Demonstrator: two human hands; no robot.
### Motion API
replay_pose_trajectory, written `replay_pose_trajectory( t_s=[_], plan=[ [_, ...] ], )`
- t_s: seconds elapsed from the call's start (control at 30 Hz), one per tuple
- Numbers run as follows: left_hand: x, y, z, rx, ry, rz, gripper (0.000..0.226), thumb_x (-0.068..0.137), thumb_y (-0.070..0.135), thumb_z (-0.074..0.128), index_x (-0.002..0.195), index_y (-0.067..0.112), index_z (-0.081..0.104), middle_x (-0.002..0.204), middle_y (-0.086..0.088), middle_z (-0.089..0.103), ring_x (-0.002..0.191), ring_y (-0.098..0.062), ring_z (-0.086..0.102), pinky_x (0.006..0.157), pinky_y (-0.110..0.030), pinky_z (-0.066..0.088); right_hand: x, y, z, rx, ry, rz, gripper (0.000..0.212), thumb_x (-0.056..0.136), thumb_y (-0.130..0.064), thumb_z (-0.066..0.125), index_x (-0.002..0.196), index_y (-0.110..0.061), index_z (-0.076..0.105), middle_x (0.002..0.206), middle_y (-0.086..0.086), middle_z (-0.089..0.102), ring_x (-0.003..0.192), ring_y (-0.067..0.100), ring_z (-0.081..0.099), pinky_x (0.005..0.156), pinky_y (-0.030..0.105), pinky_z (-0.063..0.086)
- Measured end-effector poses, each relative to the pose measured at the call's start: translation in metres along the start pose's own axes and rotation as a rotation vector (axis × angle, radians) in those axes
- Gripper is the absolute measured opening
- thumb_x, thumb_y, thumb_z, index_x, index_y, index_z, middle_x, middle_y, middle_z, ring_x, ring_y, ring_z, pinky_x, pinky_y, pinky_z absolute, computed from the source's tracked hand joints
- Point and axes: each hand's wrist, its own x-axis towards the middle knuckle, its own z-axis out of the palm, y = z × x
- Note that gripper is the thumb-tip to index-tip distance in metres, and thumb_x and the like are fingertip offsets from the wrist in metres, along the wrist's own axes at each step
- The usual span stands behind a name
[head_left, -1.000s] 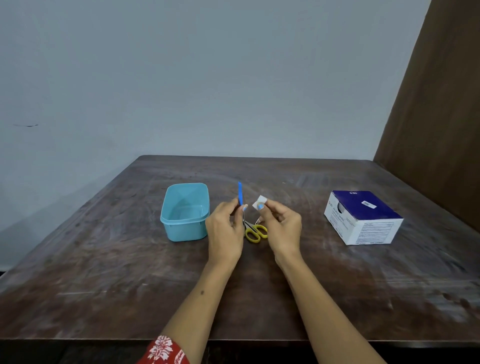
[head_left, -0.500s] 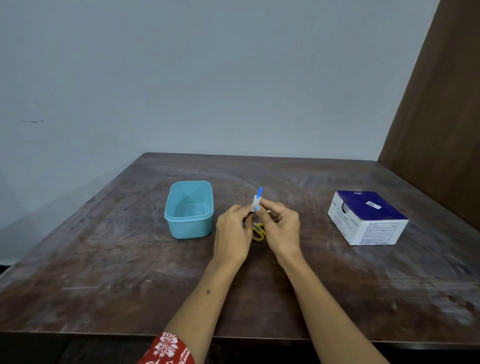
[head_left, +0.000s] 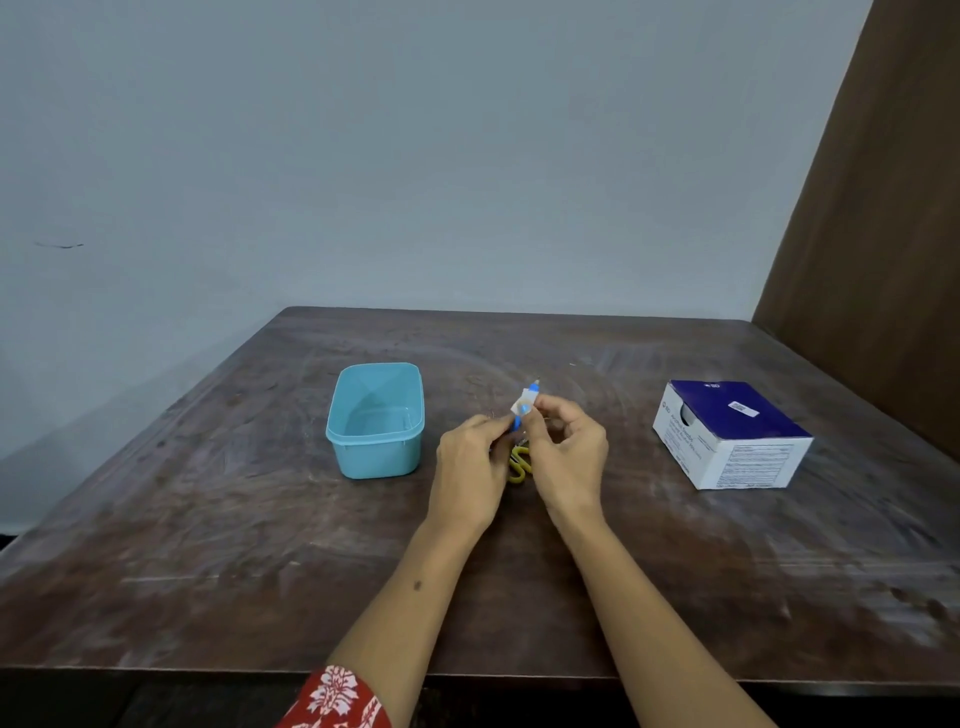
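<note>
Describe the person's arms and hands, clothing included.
The left hand and right hand are bare, with no gloves, rings or watch. A red sleeve with white floral print shows on the left arm; the right arm shows none.

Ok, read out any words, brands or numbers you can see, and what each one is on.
"BD": on the blue top of the box, near its far edge.
White sticker on that top: print too small to read.
White sides of the box: lines of print, too blurred to read.
Teal tub, yellow scissors, blue stick, white wrapper: no text visible.
</note>
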Motion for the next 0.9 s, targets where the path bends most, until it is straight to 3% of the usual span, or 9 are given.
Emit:
replay_pose_trajectory(
  t_s=[0.07, 0.23, 0.43, 0.5, 0.6, 0.7, 0.9],
  plan=[
    [-0.0011, 0.0003, 0.0016, -0.036, -0.019, -0.003, 0.024, 0.084, 0.006, 0.063, 0.105, 0.014, 0.071, 0.08, -0.01, 0.067, 0.072, -0.022, 0.062, 0.069, -0.038, 0.051, 0.0017, -0.0014, -0.0015, 0.03, 0.069, 0.006, 0.013, 0.084, -0.014, 0.067, 0.083, -0.027, 0.068, 0.078, 0.002, 0.072, 0.069, 0.017, 0.067, 0.067, 0.033, 0.055],
    [-0.0013, -0.0014, 0.0004, -0.036, -0.021, -0.007, 0.026, 0.082, 0.002, 0.062, 0.103, 0.015, 0.072, 0.084, -0.006, 0.07, 0.075, -0.015, 0.063, 0.071, -0.031, 0.051, 0.0017, -0.0029, -0.0018, 0.037, 0.089, 0.008, 0.008, 0.085, -0.016, 0.066, 0.087, -0.023, 0.068, 0.075, -0.003, 0.071, 0.07, 0.016, 0.067, 0.068, 0.033, 0.055],
    [-0.0023, 0.0009, 0.0001, 0.002, -0.033, 0.01, 0.023, 0.083, 0.001, 0.061, 0.102, 0.011, 0.072, 0.083, -0.006, 0.067, 0.071, -0.011, 0.057, 0.065, -0.01, 0.036, 0.0038, -0.0062, -0.0046, 0.04, 0.267, -0.023, 0.005, 0.084, -0.019, 0.066, 0.083, -0.023, 0.068, 0.075, 0.006, 0.069, 0.067, 0.017, 0.063, 0.065, 0.036, 0.053],
    [-0.0022, 0.0009, -0.0009, 0.011, -0.028, 0.021, 0.024, 0.083, 0.001, 0.061, 0.102, 0.011, 0.072, 0.083, -0.007, 0.067, 0.071, -0.014, 0.059, 0.064, -0.014, 0.039, 0.0039, -0.0061, -0.0048, 0.034, 0.266, -0.03, 0.005, 0.084, -0.022, 0.066, 0.082, -0.026, 0.067, 0.075, 0.007, 0.069, 0.068, 0.018, 0.064, 0.065, 0.035, 0.054],
    [-0.001, -0.0003, -0.0026, 0.01, 0.007, 0.032, 0.026, 0.081, -0.002, 0.06, 0.101, 0.01, 0.072, 0.081, -0.01, 0.068, 0.072, -0.021, 0.062, 0.068, -0.03, 0.048, 0.0007, -0.0053, -0.0015, -0.005, 0.148, -0.04, 0.01, 0.083, -0.019, 0.068, 0.081, -0.028, 0.066, 0.079, 0.008, 0.071, 0.068, 0.019, 0.065, 0.063, 0.029, 0.053],
    [-0.0005, -0.001, -0.0028, 0.01, 0.035, 0.026, 0.028, 0.08, -0.004, 0.059, 0.102, 0.009, 0.071, 0.082, -0.01, 0.069, 0.073, -0.021, 0.063, 0.07, -0.032, 0.051, -0.0023, -0.0043, 0.0007, -0.07, 0.045, -0.051, 0.016, 0.082, -0.015, 0.069, 0.078, -0.03, 0.066, 0.078, 0.005, 0.071, 0.065, 0.015, 0.066, 0.061, 0.023, 0.052],
    [-0.0031, 0.0025, 0.0, 0.019, -0.001, 0.019, 0.024, 0.084, 0.002, 0.059, 0.102, 0.011, 0.072, 0.084, -0.008, 0.069, 0.074, -0.019, 0.062, 0.069, -0.031, 0.05, 0.0008, -0.0068, -0.0043, -0.036, 0.245, -0.138, 0.008, 0.083, -0.013, 0.067, 0.084, -0.02, 0.07, 0.076, -0.008, 0.061, 0.062, -0.001, 0.057, 0.056, 0.009, 0.043]
  ],
)
